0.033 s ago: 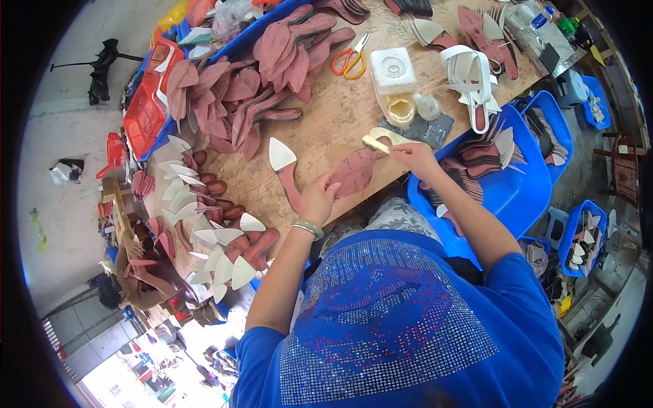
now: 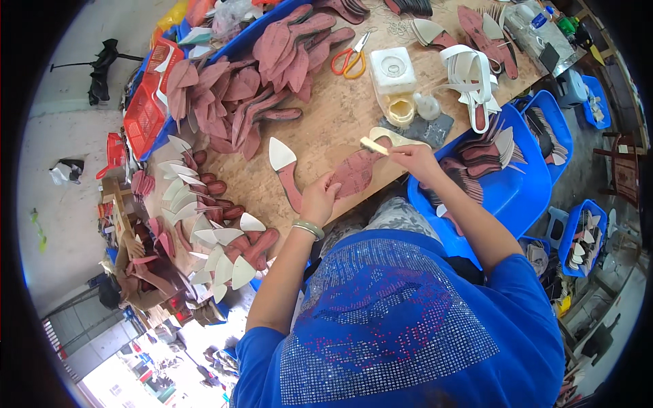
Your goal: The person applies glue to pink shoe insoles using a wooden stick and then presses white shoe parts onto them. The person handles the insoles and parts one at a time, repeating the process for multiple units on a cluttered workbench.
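My left hand [image 2: 320, 198] pinches the near side of a reddish-brown shoe insole [image 2: 352, 174], held at the table's front edge. In my right hand [image 2: 413, 162] is a small brush with a pale yellow handle [image 2: 375, 146]. Its dark tip lies over the narrow end of the insole; whether it touches cannot be told. A cream curved piece [image 2: 416, 138] lies behind my right fingers. Left of the held insole rests another insole [image 2: 290, 178] with a white pointed toe. Beyond my right hand stands an open jar [image 2: 400, 111] of cream-coloured stuff.
Insoles are piled [image 2: 224, 102] at the back left, and white-toed ones [image 2: 204, 211] line the left edge. Orange-handled scissors [image 2: 350, 61], a white block [image 2: 393, 70], a dark slab [image 2: 435, 129] and white straps [image 2: 469, 75] lie farther back. Blue bins [image 2: 527, 194] stand at right.
The brush in my right hand has shifted slightly to the left over the insole. My left hand and the insole look unmoved.
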Demonstrator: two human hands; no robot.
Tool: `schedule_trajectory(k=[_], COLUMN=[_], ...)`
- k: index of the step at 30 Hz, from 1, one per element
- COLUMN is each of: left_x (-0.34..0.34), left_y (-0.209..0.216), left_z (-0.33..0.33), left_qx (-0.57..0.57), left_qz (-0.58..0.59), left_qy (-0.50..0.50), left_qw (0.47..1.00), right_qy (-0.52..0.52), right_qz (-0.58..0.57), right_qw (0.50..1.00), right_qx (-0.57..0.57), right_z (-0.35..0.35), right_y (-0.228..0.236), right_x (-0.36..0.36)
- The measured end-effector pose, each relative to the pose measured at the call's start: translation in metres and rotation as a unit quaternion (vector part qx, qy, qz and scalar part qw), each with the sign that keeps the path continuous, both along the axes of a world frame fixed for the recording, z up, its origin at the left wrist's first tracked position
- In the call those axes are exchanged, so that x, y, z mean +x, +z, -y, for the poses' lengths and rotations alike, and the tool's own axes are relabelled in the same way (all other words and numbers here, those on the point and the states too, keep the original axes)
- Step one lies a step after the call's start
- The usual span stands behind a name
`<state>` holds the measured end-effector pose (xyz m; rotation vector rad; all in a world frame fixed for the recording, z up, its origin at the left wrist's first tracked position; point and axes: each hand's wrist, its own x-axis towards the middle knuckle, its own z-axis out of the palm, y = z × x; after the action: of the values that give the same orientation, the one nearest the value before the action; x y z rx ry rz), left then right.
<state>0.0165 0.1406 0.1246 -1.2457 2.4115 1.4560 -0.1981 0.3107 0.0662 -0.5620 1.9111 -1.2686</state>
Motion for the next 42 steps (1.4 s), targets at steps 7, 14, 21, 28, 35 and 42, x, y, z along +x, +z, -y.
schedule_trajectory(k=[7, 14, 21, 28, 35, 42], left_x=[0.001, 0.006, 0.013, 0.002, -0.01, 0.006], left_y=[-0.002, -0.007, -0.027, -0.017, 0.009, -0.019], left_z=[-0.01, -0.012, -0.007, -0.022, -0.032, -0.019], left_qx=[0.005, 0.058, 0.204, 0.358, 0.327, 0.272], left_qz=[-0.008, 0.007, -0.027, -0.074, -0.052, -0.011], left_qy=[0.003, 0.042, 0.117, 0.249, 0.265, 0.187], left_qw=[1.0, 0.997, 0.972, 0.897, 0.906, 0.944], right_qy=[0.091, 0.06, -0.022, -0.121, -0.088, -0.055], right_qz=[-0.131, -0.1, -0.107, 0.026, 0.155, 0.318], right_qw=[0.982, 0.992, 0.991, 0.989, 0.984, 0.945], right_qx=[-0.101, 0.037, 0.08, 0.075, -0.018, -0.053], right_z=[0.002, -0.009, -0.016, -0.05, -0.038, -0.041], right_y=[0.046, 0.013, -0.044, -0.037, -0.002, 0.061], right_x=[0.037, 0.002, -0.026, 0.02, 0.057, 0.038])
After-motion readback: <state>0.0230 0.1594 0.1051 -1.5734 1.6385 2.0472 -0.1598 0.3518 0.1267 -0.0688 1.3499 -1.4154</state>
